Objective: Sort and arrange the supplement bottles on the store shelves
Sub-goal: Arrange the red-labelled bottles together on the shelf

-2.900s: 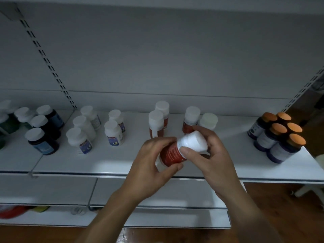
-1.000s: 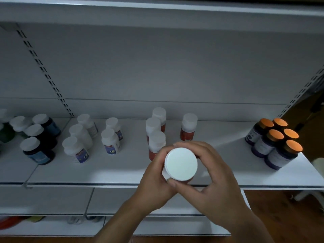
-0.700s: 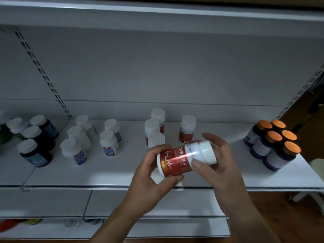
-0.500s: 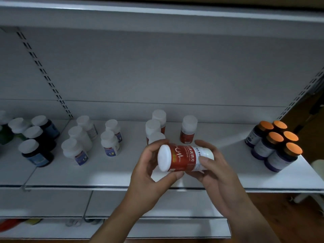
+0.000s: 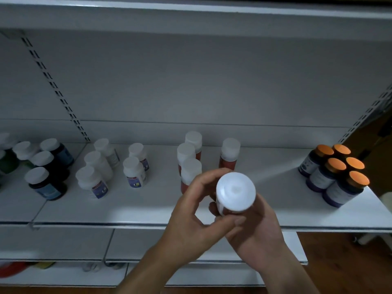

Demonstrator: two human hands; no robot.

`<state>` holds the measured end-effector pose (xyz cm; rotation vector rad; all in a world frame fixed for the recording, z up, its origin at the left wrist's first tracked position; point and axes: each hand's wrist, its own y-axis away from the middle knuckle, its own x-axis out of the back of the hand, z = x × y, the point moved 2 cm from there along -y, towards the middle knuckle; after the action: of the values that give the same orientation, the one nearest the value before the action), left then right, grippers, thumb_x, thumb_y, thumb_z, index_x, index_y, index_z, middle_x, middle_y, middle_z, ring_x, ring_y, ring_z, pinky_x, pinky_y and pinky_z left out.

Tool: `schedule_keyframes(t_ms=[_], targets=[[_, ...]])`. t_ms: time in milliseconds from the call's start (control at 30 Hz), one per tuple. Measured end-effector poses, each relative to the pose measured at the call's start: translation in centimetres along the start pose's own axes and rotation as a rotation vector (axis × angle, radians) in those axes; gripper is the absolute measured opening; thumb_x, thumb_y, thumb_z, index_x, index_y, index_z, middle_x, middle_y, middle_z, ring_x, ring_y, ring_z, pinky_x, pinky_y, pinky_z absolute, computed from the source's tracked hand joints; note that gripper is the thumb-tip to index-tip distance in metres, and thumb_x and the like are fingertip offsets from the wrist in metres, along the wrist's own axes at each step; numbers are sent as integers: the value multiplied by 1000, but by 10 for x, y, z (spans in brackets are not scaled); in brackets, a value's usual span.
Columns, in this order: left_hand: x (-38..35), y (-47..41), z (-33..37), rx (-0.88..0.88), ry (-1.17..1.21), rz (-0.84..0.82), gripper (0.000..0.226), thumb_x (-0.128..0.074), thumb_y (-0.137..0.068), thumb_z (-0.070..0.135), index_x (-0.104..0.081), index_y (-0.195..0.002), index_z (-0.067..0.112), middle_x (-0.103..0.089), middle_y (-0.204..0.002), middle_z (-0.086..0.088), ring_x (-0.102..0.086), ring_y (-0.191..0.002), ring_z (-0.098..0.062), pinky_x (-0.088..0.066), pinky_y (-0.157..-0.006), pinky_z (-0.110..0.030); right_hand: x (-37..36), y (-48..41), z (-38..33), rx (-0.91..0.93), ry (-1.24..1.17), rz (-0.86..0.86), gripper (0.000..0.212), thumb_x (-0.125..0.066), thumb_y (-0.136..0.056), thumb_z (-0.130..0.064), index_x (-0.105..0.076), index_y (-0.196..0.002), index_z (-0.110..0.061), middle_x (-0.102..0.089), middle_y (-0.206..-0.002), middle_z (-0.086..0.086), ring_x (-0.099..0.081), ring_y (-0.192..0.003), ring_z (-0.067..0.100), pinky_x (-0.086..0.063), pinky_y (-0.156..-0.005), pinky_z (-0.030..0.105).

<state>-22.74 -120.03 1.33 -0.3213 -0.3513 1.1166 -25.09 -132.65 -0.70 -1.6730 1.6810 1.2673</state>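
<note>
Supplement bottle [image 5: 235, 192] is clasped in both grips, one round white end tipped up toward the camera; I cannot tell whether that end is cap or base. The left grip [image 5: 191, 213] curls its fingers over the far side with the thumb under the near side. The right grip [image 5: 261, 236] cups the body from beneath, so the label is hidden. I judge it is held this way for checking before it joins its kind. The shelf [image 5: 148, 209] has its front edge just below the held bottle. Four red-labelled bottles [image 5: 191, 168] with white caps stand just behind the held bottle, probably its group. Left of it come white bottles with blue labels [image 5: 133, 170], and further left are dark bottles [image 5: 42, 183]. Well to its right, orange-capped bottles [image 5: 339, 172] sit packed tight. Every bottle is closed, so contents stay unseen
</note>
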Motion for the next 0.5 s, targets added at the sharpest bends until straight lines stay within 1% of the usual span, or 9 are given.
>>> schedule_keyframes(t_ms=[67,133,167,200,267,333,400,467,500], targets=[[1,1,0,-3,-17,0,69,-79,-75,16,-48,-131,42,-57,-131,17,-54,-126,-14,-42,-102,-20,-1,2,-2,33,69,19,55,-92,-45,-31,-77,-94,-9,-70,-95,13,-64,-78,23,-54,-59,29],[4,4,-2,-22,-52,1,72,-77,-78,14,-42,-139,32,-53,-139,12,-49,-132,-17,-39,-106,-23,1,2,-6,107,188,86,34,-73,-69,-34,-76,-93,-9,-69,-92,13,-65,-75,20,-53,-59,29],[6,5,-5,-26,-80,-7,73,-76,-80,14,-40,-142,29,-50,-142,10,-46,-135,-19,-38,-107,-24,4,1,-8,161,268,128,33,-64,-76,-32,-74,-97,-8,-68,-94,13,-65,-76,19,-53,-61,30],[9,6,-6,-24,-110,-17,74,-75,-81,14,-39,-143,29,-46,-144,11,-43,-137,-19,-38,-108,-24,6,1,-10,213,351,176,35,-60,-78,-31,-70,-102,-8,-68,-96,13,-65,-78,19,-53,-62,30],[14,7,-11,-3,-157,-39,72,-74,-82,14,-40,-142,36,-43,-143,16,-40,-137,-16,-40,-106,-23,10,1,-14,302,496,253,39,-62,-75,-31,-65,-108,-10,-69,-94,7,-66,-81,16,-53,-65,29],[16,6,-14,23,-159,-40,65,-73,-82,12,-47,-135,39,-47,-137,17,-44,-133,-15,-45,-102,-25,11,2,-17,356,608,273,37,-64,-75,-32,-64,-108,-15,-71,-92,2,-67,-83,15,-54,-67,29],[17,6,-17,105,-32,3,52,-75,-79,20,-58,-125,37,-55,-127,14,-53,-124,-16,-50,-95,-27,11,4,-21,400,689,241,35,-72,-78,-32,-64,-110,-19,-71,-99,3,-68,-87,16,-54,-68,29],[17,5,-19,257,162,94,44,-77,-72,31,-65,-115,33,-65,-116,7,-63,-110,-16,-54,-86,-27,12,6,-24,437,767,154,42,-74,-75,-33,-62,-114,-24,-69,-105,2,-67,-92,17,-56,-71,30],[17,5,-20,320,217,148,42,-79,-73,35,-66,-112,29,-68,-111,3,-66,-104,-17,-55,-83,-26,12,7,-25,447,830,112,45,-74,-72,-35,-61,-115,-28,-68,-106,-1,-66,-94,17,-57,-74,31]])
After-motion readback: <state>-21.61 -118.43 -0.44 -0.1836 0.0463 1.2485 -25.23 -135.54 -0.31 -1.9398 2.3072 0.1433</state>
